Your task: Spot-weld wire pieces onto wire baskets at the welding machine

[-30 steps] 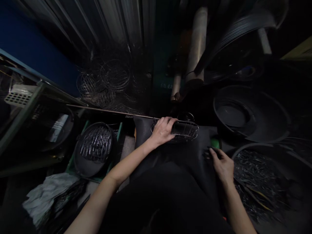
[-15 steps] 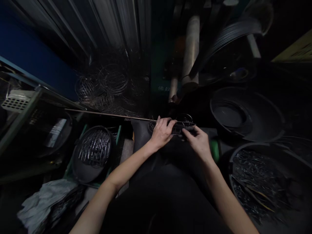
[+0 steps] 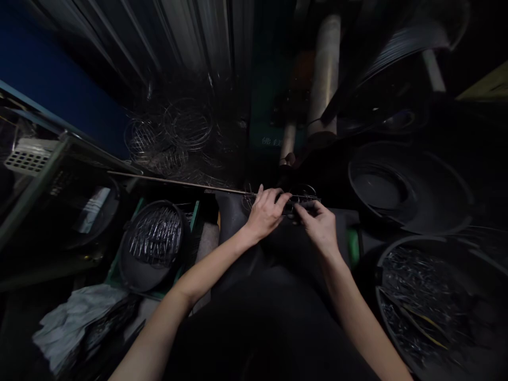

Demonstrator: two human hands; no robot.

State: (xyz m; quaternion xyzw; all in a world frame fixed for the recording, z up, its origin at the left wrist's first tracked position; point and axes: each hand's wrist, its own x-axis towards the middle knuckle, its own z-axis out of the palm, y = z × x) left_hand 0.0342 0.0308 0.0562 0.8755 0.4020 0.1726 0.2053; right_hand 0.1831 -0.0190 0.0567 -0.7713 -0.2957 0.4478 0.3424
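Observation:
My left hand [image 3: 266, 211] has its fingers closed round a round wire piece [image 3: 305, 191] above my lap, at the edge of the dark bench. Just right of it, my right hand [image 3: 319, 225] pinches the near right side of the same wire piece with thumb and fingers. Thin wire loops stick out to the left of my left hand and above my right. The fingertips and the wire between them are dark and partly hidden.
Wire rings [image 3: 188, 124] lie heaped on the bench at the back left. A bowl of metal pieces [image 3: 154, 235] stands in a green crate at the left. At the right are a large basin of metal bits [image 3: 424, 280] and another round pan [image 3: 377, 188]. Metal cylinders [image 3: 325, 74] hang ahead.
The whole view has shifted slightly, with the surroundings now a little further right. My right hand has moved slightly closer to my left; both still hold the wire piece.

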